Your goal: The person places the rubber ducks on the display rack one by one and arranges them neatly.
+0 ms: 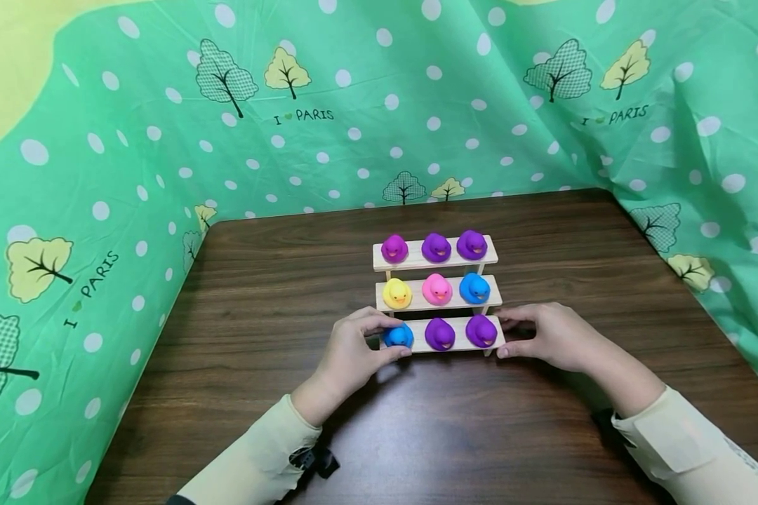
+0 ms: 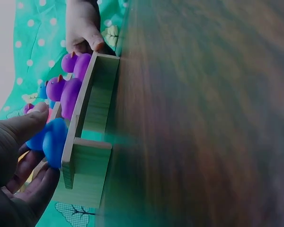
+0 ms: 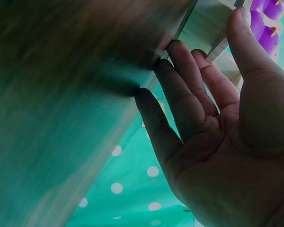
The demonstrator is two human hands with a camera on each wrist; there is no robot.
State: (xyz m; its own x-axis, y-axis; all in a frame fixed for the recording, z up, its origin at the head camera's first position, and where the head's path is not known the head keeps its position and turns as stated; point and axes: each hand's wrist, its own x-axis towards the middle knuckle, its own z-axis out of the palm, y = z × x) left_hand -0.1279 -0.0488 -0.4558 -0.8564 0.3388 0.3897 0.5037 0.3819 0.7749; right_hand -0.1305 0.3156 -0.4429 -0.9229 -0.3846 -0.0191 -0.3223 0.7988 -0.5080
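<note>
On a three-tier wooden stand, several small rubber ducks sit in rows. My left hand pinches the blue duck at the left end of the front tier, thumb on its near side and fingers behind. The left wrist view shows that blue duck on the board between thumb and fingers. Two purple ducks share this tier. At the stand's right end, my right hand has its thumb by the front corner. In the right wrist view its fingers are spread and mostly straight, fingertips at the tabletop.
The middle tier carries a yellow duck, a pink duck and another blue duck. Along the top tier sit a magenta duck and two purple ducks. Green dotted cloth surrounds the dark wooden table.
</note>
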